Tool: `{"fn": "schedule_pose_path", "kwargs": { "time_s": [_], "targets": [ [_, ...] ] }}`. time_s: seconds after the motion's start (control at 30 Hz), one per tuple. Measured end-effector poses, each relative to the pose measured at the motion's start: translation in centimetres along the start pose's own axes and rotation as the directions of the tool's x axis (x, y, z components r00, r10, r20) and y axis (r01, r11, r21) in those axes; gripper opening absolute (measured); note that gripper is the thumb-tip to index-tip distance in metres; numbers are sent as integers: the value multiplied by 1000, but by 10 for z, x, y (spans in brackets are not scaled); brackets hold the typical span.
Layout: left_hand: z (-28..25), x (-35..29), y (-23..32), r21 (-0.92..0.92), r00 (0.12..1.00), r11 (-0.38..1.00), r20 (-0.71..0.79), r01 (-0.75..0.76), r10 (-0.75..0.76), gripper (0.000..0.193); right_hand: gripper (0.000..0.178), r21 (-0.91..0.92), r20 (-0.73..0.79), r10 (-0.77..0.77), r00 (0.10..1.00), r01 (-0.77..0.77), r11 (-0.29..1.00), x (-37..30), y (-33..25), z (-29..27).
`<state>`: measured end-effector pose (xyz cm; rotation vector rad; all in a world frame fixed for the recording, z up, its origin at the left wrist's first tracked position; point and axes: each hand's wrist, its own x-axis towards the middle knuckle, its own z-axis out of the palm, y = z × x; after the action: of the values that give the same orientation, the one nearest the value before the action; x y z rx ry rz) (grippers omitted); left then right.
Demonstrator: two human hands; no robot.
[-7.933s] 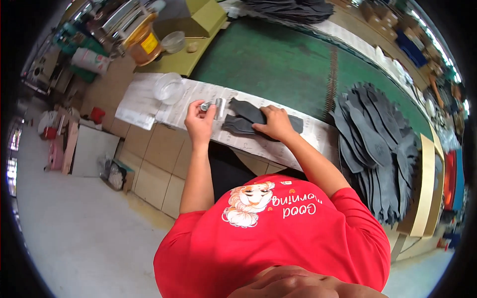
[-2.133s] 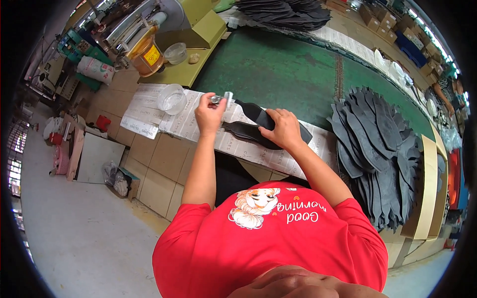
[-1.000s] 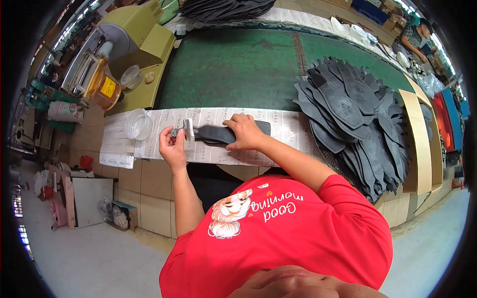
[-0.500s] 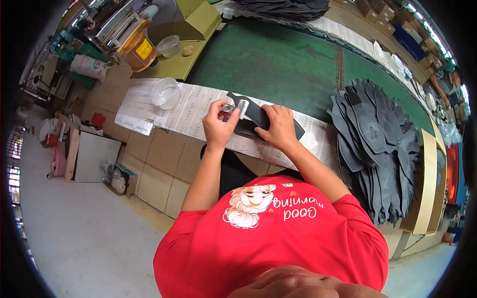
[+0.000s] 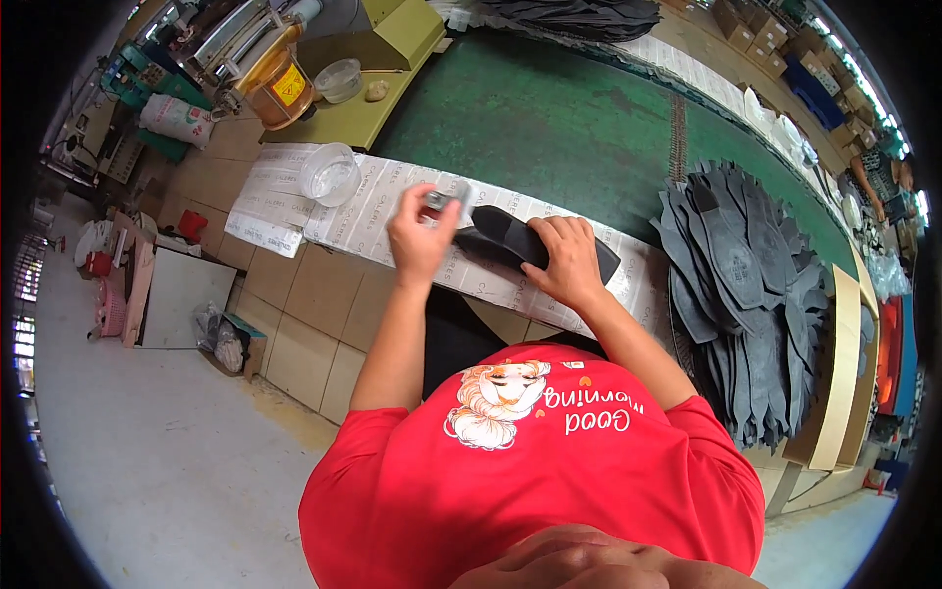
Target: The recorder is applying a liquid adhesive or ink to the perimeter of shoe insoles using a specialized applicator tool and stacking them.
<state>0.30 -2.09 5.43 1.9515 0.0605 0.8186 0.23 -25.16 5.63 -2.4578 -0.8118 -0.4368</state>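
Observation:
A small silvery tool with a pale, flat end (image 5: 457, 196) is pinched in my left hand (image 5: 417, 240); motion blurs it. Just right of it, a black, curved, sole-shaped piece (image 5: 500, 236) lies on the printed paper covering the table edge (image 5: 378, 211). The tool is close to the piece's left end, and I cannot tell whether they touch. My right hand (image 5: 571, 257) grips the piece near its right end, fingers over the top and thumb along the near side. Part of the piece is hidden under that hand.
A clear plastic tub (image 5: 331, 177) stands at the left end of the paper strip. Behind lies a green belt surface (image 5: 549, 118). To the right, a big pile of black flat pieces (image 5: 736, 285) fans out beside a cardboard box (image 5: 841, 363). A yellow-green machine (image 5: 392, 49) stands back left.
My left hand has moved a little left with the tool, away from the black piece. The piece's left end, covered before, now shows more. My right hand has shifted slightly right.

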Motion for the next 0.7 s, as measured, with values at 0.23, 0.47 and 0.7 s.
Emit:
{"fn": "schedule_pose_path", "kwargs": {
  "time_s": [0.23,0.47,0.7],
  "targets": [
    [19,-7,-10,16,989,994,102,109,-110,35,58,-40,45,-28,999,30,999,-4,1,-13],
    [-14,0,-59,-90,979,975,-19,203,-205,27,58,-227,-134,70,989,-99,969,-4,38,-109],
    [-2,-11,-55,-181,969,951,45,249,-245,26,65,-650,-382,633,673,-683,333,-23,133,-217]
  ]
}}
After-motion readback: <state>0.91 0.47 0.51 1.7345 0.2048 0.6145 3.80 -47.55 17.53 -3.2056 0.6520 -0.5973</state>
